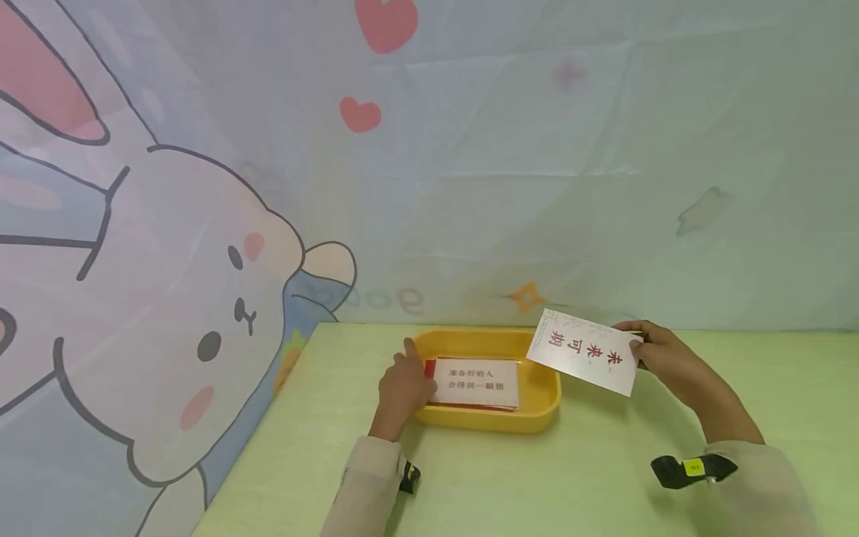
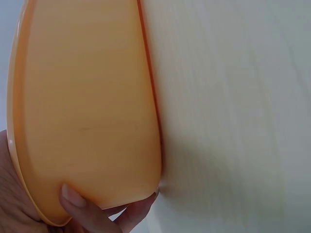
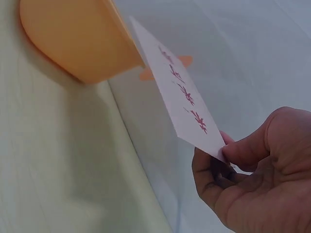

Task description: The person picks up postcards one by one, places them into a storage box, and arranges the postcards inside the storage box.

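My right hand [image 1: 664, 362] pinches a white card [image 1: 586, 350] by its right end, thumb on the printed face. Red Chinese characters run along the card, which tilts above the table with its far end over the right rim of a yellow tray [image 1: 496, 419]. In the head view my left hand [image 1: 406, 380] holds the tray's left end. The left wrist view shows the thumb [image 2: 80, 204] against the tray's outer wall [image 2: 87, 111] and fingers curled round its corner. Inside the tray lies a small stack of cards [image 1: 476, 382], a white printed one on top and red edges beneath.
The tray stands on a pale green table [image 1: 268, 477], near its back edge. Behind rises a cloth backdrop [image 1: 503, 186] with a large cartoon rabbit [image 1: 181, 298] on the left and pink hearts. Dark bands circle both wrists.
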